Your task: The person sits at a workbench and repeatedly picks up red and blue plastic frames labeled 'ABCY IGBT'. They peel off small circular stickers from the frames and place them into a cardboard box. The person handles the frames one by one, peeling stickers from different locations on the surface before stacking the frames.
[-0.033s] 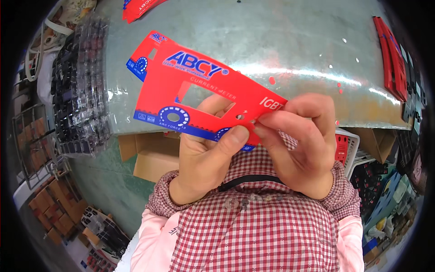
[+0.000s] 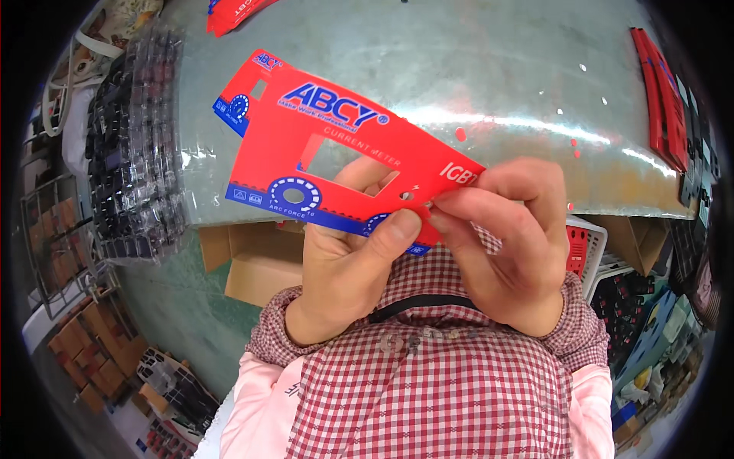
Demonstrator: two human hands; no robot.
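Note:
Two overlapping printed panel labels, red with a blue lower band, are held tilted above the table's near edge. The front panel label [image 2: 260,161] has a rectangular window and round cut-outs. Behind it, the rear panel label [image 2: 243,86] shows past the upper left end. My left hand [image 2: 344,275] grips them from below, thumb on the front face and fingers behind, partly seen through the window. My right hand [image 2: 516,252] pinches at the right end, thumb and forefinger together beside a small hole. Whether a scrap sits between those fingertips is hidden.
Small red scraps [image 2: 460,135] are scattered on the grey-green table [image 2: 489,69]. More red labels [image 2: 233,15] lie at the far left, and long red pieces [image 2: 657,99] at the right. Plastic-wrapped black parts [image 2: 126,153] line the left. Below the edge are a cardboard box [image 2: 264,268] and a white basket [image 2: 595,252].

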